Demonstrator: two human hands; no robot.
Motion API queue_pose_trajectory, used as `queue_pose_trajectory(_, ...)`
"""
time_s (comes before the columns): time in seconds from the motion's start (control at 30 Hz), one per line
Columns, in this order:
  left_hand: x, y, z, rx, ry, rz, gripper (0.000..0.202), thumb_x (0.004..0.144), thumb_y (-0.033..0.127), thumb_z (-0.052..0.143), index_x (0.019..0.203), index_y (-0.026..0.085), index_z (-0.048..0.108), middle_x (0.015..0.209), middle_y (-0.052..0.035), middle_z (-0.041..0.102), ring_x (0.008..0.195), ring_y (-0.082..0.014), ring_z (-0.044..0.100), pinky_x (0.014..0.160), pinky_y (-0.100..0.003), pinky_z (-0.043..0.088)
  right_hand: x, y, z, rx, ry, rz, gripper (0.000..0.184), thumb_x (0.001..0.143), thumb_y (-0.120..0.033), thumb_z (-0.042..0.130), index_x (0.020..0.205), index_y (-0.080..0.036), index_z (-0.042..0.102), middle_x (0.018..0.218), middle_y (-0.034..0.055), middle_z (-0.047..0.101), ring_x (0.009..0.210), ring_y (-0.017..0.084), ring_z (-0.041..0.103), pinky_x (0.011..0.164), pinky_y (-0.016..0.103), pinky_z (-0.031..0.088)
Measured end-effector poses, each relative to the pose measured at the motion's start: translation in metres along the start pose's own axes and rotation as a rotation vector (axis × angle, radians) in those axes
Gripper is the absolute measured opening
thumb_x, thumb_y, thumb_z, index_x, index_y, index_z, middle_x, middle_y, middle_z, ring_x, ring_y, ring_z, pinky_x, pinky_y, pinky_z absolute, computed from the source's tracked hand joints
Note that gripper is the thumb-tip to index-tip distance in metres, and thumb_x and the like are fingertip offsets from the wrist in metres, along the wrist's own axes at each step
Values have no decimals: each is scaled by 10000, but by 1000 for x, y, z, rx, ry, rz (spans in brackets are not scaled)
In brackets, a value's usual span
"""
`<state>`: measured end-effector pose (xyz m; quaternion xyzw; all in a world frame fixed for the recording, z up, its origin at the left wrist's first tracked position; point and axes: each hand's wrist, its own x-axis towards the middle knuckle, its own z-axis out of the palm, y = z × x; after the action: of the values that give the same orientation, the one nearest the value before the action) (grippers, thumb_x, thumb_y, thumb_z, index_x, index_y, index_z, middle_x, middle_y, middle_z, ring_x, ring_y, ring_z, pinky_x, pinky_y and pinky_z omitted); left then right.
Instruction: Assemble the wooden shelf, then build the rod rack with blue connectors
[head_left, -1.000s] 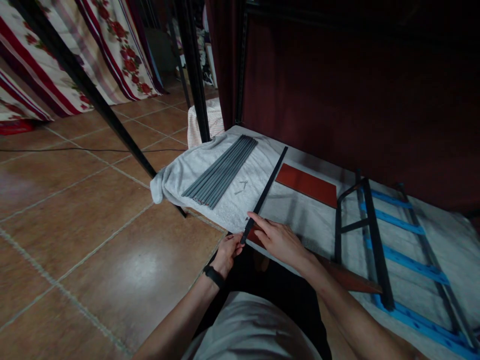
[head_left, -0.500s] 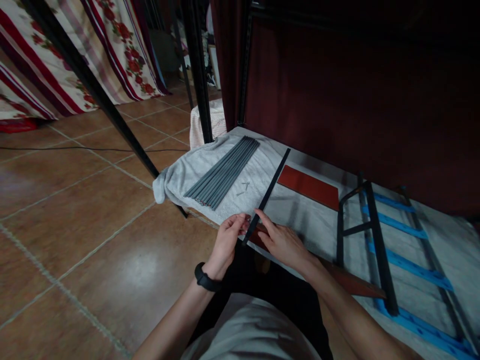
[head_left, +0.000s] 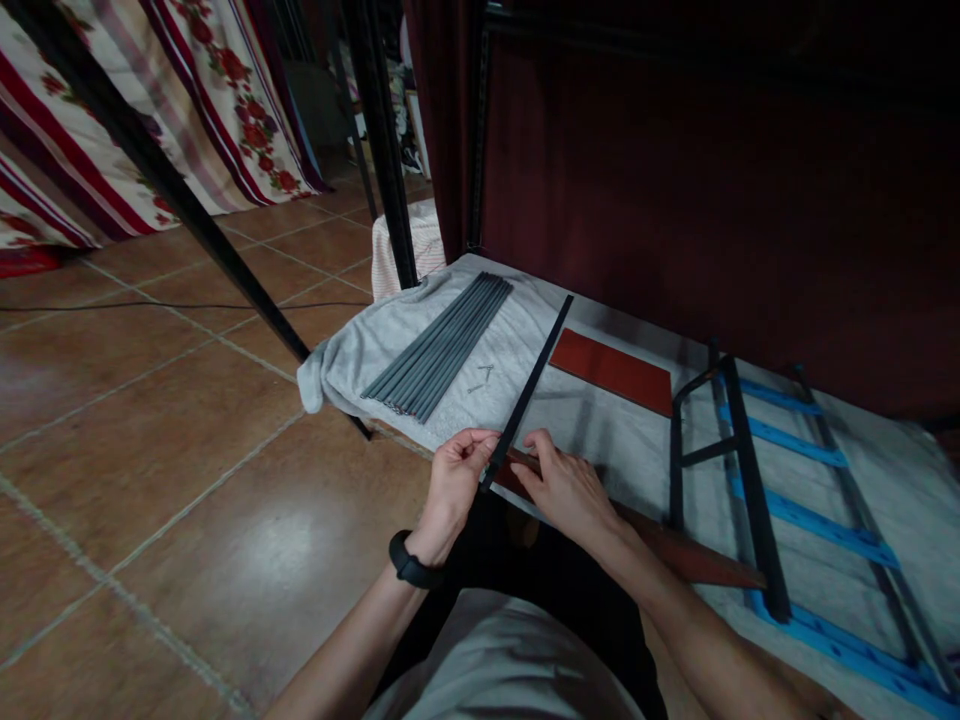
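A long flat black bar lies slantwise across the grey cloth, its near end between my hands. My left hand, wearing a black wristband, pinches with thumb and forefinger at the left side of that near end; what sits in the pinch is too small to make out. Just right of the bar, my right hand has its fingers bent and apart, with nothing visible in them. Under the hands runs a reddish-brown board along the near edge. A few small screws lie left of the bar.
A row of grey tubes rests at the left on the grey cloth. Right of the bar are a red-brown panel and a black metal frame with blue slats. A black post slants at the left.
My right forefinger has come off the black bar and drawn back to its right. My left hand keeps pinching at the near end. The whole view has shifted slightly.
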<state>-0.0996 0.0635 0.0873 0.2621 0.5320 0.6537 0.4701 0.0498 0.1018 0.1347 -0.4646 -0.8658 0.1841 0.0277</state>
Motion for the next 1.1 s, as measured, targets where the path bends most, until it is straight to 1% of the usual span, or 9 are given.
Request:
queue_pose_trajectory(0.13,0,-1,-4,-23,-15,35,163,712,297,747,830,191,712,734,6,656,691,-119,559,691,-228,439,1,0,-4,17,-40,-120,199,1005,-286,400,1141,-234,536,1108,44,710,977,207,688,753,279,446)
queue_pose_trajectory(0.23,2,1,-8,-14,-47,-1,184,722,343,747,820,195,698,715,10,626,678,-113,536,668,-219,426,1,1,-6,14,-45,-132,182,994,-265,426,1127,-229,544,1094,38,707,975,212,682,760,286,445)
queue_pose_trajectory(0.37,4,2,-7,80,-57,-41,259,712,408,754,661,181,641,597,16,564,554,-99,448,561,-225,374,2,1,-6,19,-49,-134,191,998,-266,422,1141,-232,545,1109,36,703,980,207,678,762,279,441)
queue_pose_trajectory(0.43,5,1,-6,87,-61,-38,262,709,405,754,648,184,628,576,22,550,534,-97,431,546,-228,362,2,1,-6,24,-54,-131,195,997,-262,426,1150,-232,544,1119,38,703,987,206,676,762,276,440)
queue_pose_trajectory(0.57,6,-4,-8,88,-89,64,172,754,356,715,758,192,664,682,1,621,647,-129,526,656,-244,426,4,2,-5,45,-55,-136,191,995,-256,429,1144,-234,546,1125,37,703,992,205,673,770,279,438)
queue_pose_trajectory(0.67,6,-6,-11,119,-142,118,135,794,338,679,793,204,659,717,1,619,693,-139,535,697,-248,430,4,3,-5,45,-42,-153,191,997,-260,424,1144,-232,544,1118,38,702,992,209,672,775,287,438)
queue_pose_trajectory(0.77,5,-4,-12,148,-166,130,154,831,372,643,837,219,654,763,3,602,739,-141,528,724,-239,421,4,2,-5,37,-47,-151,192,997,-255,417,1137,-226,544,1108,42,701,980,209,675,769,290,441)
queue_pose_trajectory(0.93,7,-1,-11,202,-154,82,280,845,449,604,694,218,556,619,39,452,601,-123,402,601,-229,353,2,0,-5,5,-50,-139,204,1005,-269,396,1136,-223,545,1123,51,695,991,210,674,779,291,443)
queue_pose_trajectory(1.1,11,-2,-14,300,-208,231,234,859,377,590,696,219,533,673,27,458,672,-138,429,661,-236,371,2,1,-3,-22,-68,-144,222,1012,-268,367,1140,-213,540,1089,67,693,966,214,674,777,298,437)
